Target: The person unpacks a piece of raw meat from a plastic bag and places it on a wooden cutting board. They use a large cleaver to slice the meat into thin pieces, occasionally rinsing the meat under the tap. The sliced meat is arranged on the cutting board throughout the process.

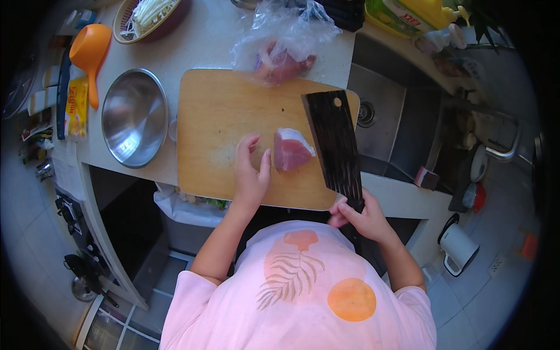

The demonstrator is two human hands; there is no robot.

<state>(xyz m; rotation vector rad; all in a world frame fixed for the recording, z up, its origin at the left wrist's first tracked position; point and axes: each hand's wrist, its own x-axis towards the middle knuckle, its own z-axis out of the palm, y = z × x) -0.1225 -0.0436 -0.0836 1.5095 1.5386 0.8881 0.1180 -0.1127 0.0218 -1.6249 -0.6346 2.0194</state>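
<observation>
A wooden cutting board (210,111) lies on the counter before me. On it rests a chunk of raw pink meat (291,153) with a white fat edge. My right hand (364,219) grips the handle of a dark cleaver (335,140), whose broad blade reaches over the board's right side, close beside the meat. Over the board, left of the meat, my left hand (252,169) is open, its fingers and thumb apart and nothing held. More raw meat in a clear plastic bag (283,58) sits at the board's far edge.
Left of the board stands a steel bowl (134,118). An orange ladle-shaped scoop (90,55) and a basket of thin white mushrooms (147,23) are farther left. The sink (382,99) lies to the right, with a yellow pump bottle (408,17) behind it. Below the counter is a lined bin (186,213).
</observation>
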